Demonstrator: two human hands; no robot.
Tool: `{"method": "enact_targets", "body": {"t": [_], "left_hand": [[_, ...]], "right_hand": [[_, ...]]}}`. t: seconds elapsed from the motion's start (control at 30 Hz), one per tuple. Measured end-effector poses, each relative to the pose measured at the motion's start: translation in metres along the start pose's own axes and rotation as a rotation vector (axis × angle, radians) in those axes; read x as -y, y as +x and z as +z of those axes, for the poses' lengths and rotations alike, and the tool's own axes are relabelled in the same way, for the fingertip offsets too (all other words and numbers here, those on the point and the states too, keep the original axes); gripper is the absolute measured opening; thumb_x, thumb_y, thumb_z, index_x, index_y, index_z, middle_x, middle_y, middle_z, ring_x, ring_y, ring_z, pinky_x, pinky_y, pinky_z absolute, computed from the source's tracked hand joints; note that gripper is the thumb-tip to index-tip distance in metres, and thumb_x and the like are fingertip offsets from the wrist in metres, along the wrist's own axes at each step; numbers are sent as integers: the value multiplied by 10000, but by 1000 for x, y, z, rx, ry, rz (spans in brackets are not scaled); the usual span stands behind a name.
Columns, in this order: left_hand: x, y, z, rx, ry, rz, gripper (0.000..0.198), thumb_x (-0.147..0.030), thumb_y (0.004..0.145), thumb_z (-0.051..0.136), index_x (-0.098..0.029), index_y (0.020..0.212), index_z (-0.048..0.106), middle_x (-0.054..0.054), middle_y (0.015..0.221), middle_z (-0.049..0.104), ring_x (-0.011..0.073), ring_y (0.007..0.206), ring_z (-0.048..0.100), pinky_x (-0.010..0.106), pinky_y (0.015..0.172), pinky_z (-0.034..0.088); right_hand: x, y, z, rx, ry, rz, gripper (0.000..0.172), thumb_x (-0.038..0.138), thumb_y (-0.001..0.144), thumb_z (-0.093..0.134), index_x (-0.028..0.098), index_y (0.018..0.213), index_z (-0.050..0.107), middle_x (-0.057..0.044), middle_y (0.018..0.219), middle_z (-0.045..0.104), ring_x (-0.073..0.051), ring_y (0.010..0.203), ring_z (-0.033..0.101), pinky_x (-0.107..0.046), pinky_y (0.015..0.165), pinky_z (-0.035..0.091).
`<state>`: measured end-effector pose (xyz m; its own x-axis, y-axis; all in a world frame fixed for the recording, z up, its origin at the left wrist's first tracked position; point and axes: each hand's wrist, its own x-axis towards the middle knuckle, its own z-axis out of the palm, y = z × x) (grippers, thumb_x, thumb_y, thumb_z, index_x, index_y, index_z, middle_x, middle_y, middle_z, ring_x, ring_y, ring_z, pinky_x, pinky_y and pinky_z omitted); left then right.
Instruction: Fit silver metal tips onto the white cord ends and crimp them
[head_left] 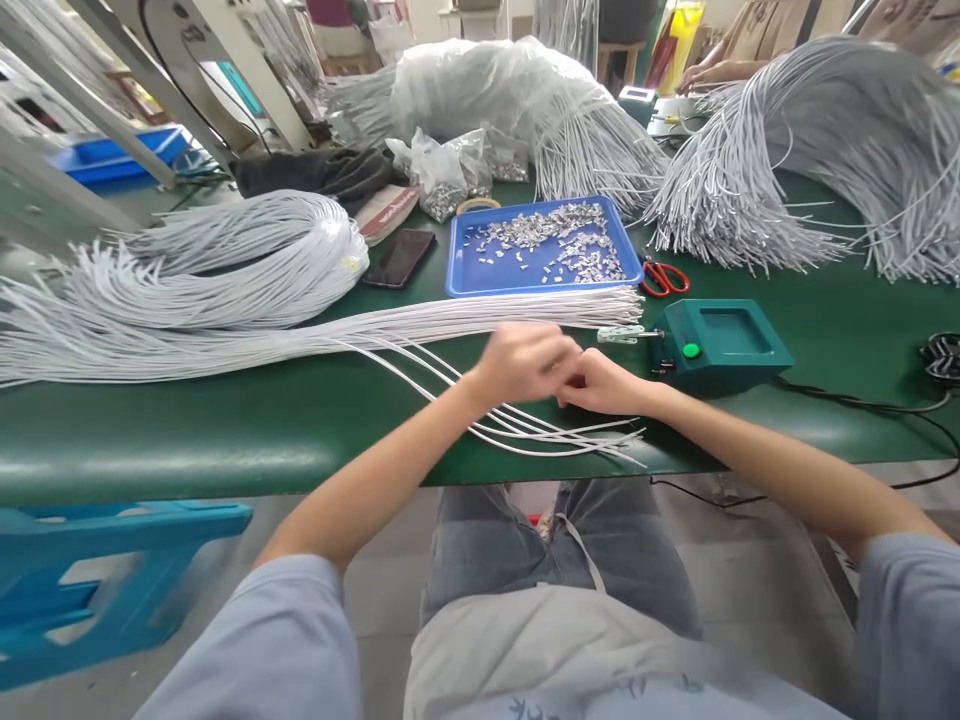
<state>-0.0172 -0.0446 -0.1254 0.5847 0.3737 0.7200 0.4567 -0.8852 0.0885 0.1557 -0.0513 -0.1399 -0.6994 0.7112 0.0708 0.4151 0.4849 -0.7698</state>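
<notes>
My left hand (527, 362) and my right hand (601, 382) meet above the front of the green table, fingers curled and pressed together. Whatever they pinch is hidden between the fingers. Several loose white cables (555, 436) pass below my left wrist and fan out toward the table edge. Behind my hands lies a long bundle of white cables (450, 318), its cut ends pointing right. Close to my right hand stands a small green machine (720, 365) with a green button. A pale clip (620, 335) sits at the machine's left side.
A blue tray (491, 278) holds many small metal terminals. Red-handled scissors (664, 279) lie beside it. A phone (400, 258), a coiled cable bundle (330, 250) and large cable heaps (720, 200) surround the work area. A blue stool (150, 540) stands below left; a co-worker's hand (701, 77) shows behind.
</notes>
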Motion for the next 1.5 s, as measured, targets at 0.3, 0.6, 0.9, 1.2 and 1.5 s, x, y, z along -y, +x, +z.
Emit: {"method": "enact_targets", "body": {"t": [0.3,0.6,0.9,1.2,1.5], "left_hand": [[46,5,-3,519,431,-515,267,-130,908,460,-144,900,727,136,968,693,291,942,611,378,671,411],[40,5,0,547,540,-500,301,-71,898,407,-127,940,699,155,975,669,303,971,594,381,645,405],[35,9,-9,230,344,-608,248,-187,932,409,-136,983,646,116,847,684,243,794,628,337,690,423],[-61,22,-27,359,-524,-233,248,-316,916,542,-193,767,697,33,631,674,117,560,562,236,576,435],[-38,32,-20,425,-1275,-826,271,-402,783,731,-142,766,660,-9,561,614,88,423,546,209,445,460]], "right_hand": [[-7,-2,-2,27,104,-57,224,135,804,521,105,873,732,-7,593,685,-81,505,527,-200,551,439],[-7,-1,-2,27,94,-81,224,120,810,519,105,871,734,-3,587,677,-82,501,529,-203,571,447],[-10,3,-1,28,108,-73,222,109,807,519,112,883,728,9,585,653,-84,515,525,-212,583,446],[-3,2,-9,14,163,-42,133,115,752,562,118,752,694,15,659,633,-117,660,529,-228,596,406],[-9,5,0,-214,271,19,159,130,763,534,134,626,616,15,564,602,-100,570,525,-233,565,431]]}}
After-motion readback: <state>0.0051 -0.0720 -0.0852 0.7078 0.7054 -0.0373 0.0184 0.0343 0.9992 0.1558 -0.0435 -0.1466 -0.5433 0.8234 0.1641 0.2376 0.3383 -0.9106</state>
